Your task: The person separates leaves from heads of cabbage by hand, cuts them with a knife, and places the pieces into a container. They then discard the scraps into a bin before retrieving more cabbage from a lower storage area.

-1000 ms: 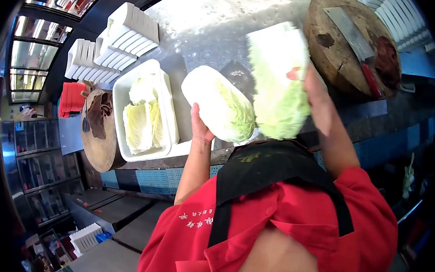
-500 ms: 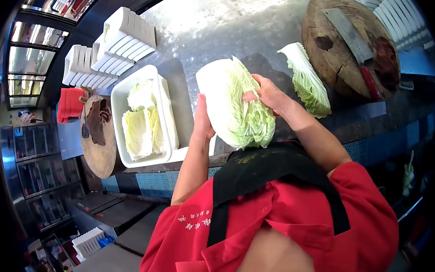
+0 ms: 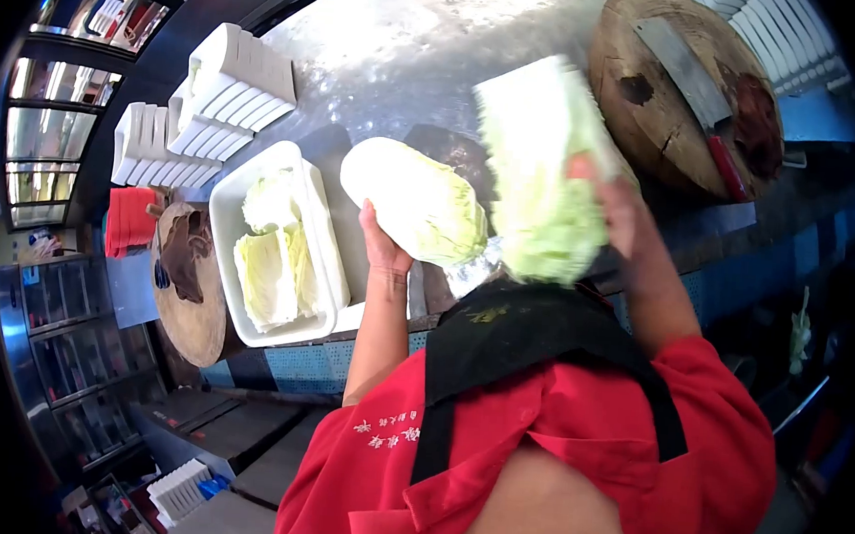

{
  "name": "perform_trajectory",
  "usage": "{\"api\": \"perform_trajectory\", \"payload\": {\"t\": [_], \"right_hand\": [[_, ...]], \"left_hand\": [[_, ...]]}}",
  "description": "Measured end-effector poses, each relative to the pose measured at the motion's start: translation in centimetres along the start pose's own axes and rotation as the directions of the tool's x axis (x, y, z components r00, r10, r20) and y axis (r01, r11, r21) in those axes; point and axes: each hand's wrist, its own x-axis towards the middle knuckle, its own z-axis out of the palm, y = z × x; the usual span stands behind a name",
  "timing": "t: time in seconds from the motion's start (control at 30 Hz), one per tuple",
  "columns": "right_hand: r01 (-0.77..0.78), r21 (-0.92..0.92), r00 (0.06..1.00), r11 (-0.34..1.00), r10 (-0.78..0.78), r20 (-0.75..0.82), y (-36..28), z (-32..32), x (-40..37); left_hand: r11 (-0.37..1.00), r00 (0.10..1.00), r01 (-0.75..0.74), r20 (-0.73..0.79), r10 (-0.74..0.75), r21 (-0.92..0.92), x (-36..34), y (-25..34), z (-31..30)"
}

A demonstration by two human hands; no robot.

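My left hand [image 3: 384, 248] grips a pale napa cabbage [image 3: 407, 199], its thumb against the side nearest me and its other fingers hidden beneath. To the right, my right hand [image 3: 615, 212] holds a large napa cabbage leaf [image 3: 535, 161] by its right side, blurred by motion. A gap separates the leaf from the cabbage. On the left, a white plastic tub [image 3: 330, 295] contains several cut cabbage pieces [image 3: 272, 279].
A round wooden chopping block [image 3: 642, 123] at the right bears a cleaver [image 3: 689, 73] with a red handle. Stacked white baskets [image 3: 233, 89] stand at the back left of the metal counter [image 3: 392, 45]. Another round board [image 3: 195, 307] lies beyond the tub.
The leaf has come away from the cabbage and moved right and up with my right hand. My left hand and the cabbage have shifted slightly left. The cabbage piece on the right is now mostly hidden.
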Motion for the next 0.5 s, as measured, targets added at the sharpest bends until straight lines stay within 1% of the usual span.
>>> {"api": "perform_trajectory", "payload": {"t": [0.03, 0.07, 0.13, 0.17, 0.2, 0.27, 0.3, 0.33, 0.4, 0.43, 0.47, 0.5], "right_hand": [[-0.009, -0.023, 1.000, 1.000, 0.009, 0.001, -1.4, -0.7, -0.2], [-0.015, -0.046, 1.000, 0.999, 0.015, -0.001, -2.6, -1.4, -0.1], [-0.024, -0.093, 1.000, 0.995, 0.022, -0.021, -3.8, -2.4, 0.0], [-0.102, -0.078, 0.992, 0.992, 0.096, -0.076, -2.5, -2.1, 0.7], [-0.178, -0.060, 0.977, 0.982, 0.169, -0.131, -0.2, -1.6, 1.7], [-0.190, -0.102, 0.981, 0.976, 0.193, 0.014, 5.2, -1.1, 4.5], [-0.217, 0.012, 0.975, 0.976, 0.217, 0.043, 7.1, 0.0, 4.8], [-0.246, 0.125, 0.968, 0.961, 0.237, 0.078, 8.1, 1.3, 4.6], [-0.245, 0.316, 0.954, 0.917, 0.170, 0.248, 7.5, 4.1, 3.5], [-0.388, 0.378, 0.916, 0.841, 0.304, 0.263, 5.4, 4.3, 2.5], [-0.389, 0.383, 0.915, 0.838, 0.305, 0.263, 5.4, 4.2, 2.3], [-0.382, 0.333, 0.915, 0.862, 0.302, 0.268, 5.3, 3.9, 2.3]], "left_hand": [[0.999, 0.999, -0.027, -0.017, 0.028, 0.044, 0.3, 0.7, -0.5], [0.998, 0.999, -0.032, -0.019, 0.033, 0.046, 0.3, 1.4, -1.1], [0.999, 0.992, -0.034, 0.125, 0.034, -0.005, -0.3, 2.3, -1.0], [0.998, 0.996, -0.041, 0.087, 0.037, 0.054, -0.2, 2.1, -0.7], [0.998, 0.995, -0.033, 0.098, 0.027, 0.056, -0.4, 1.7, 0.4], [0.996, 0.990, 0.007, 0.144, 0.007, -0.093, -0.5, 0.6, 2.9], [0.993, 0.993, 0.030, 0.113, -0.018, -0.112, -0.2, 0.4, 4.7], [0.993, 0.992, 0.033, 0.123, -0.019, -0.109, 0.1, 0.3, 5.9], [0.988, 0.982, 0.142, 0.120, -0.148, 0.060, 0.4, 0.1, 7.2], [0.982, 0.971, 0.162, 0.159, -0.176, 0.094, 0.3, 0.2, 7.1], [0.981, 0.972, 0.165, 0.155, -0.179, 0.098, 0.4, 0.3, 6.6], [0.957, 0.985, 0.126, 0.079, -0.152, 0.263, 0.6, 0.3, 6.1]]}}
